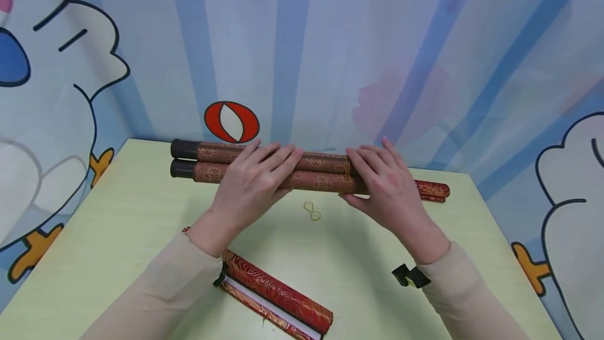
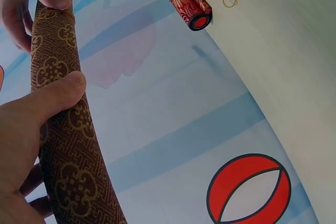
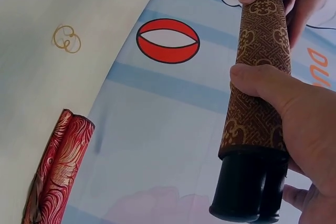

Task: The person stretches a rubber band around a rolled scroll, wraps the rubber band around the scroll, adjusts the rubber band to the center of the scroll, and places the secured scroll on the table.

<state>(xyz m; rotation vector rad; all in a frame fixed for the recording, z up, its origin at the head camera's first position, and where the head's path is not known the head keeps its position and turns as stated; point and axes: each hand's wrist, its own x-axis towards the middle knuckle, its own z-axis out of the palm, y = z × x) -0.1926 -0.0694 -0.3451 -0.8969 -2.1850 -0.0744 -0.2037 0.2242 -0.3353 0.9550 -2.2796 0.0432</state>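
Note:
A brown patterned scroll (image 1: 321, 181), in two parallel rolls with black end caps (image 1: 183, 168), is held level above the far side of the table. My left hand (image 1: 257, 172) grips it left of the middle, fingers over the top and thumb underneath. Toward its other end, my right hand (image 1: 389, 188) holds it the same way and hides that end in the head view. The right wrist view shows black caps (image 3: 241, 184) there too. A thin yellow line crosses the rolls by my right fingertips. Below lies a yellow rubber band (image 1: 312, 211), twisted into a figure eight.
One red and gold scroll (image 1: 278, 290) lies slantwise at the table's front, partly behind my left forearm. Another red scroll (image 1: 431, 189) lies at the back right, mostly covered by my right hand. A printed cloth backdrop (image 1: 321, 67) rises behind the pale table (image 1: 141, 188).

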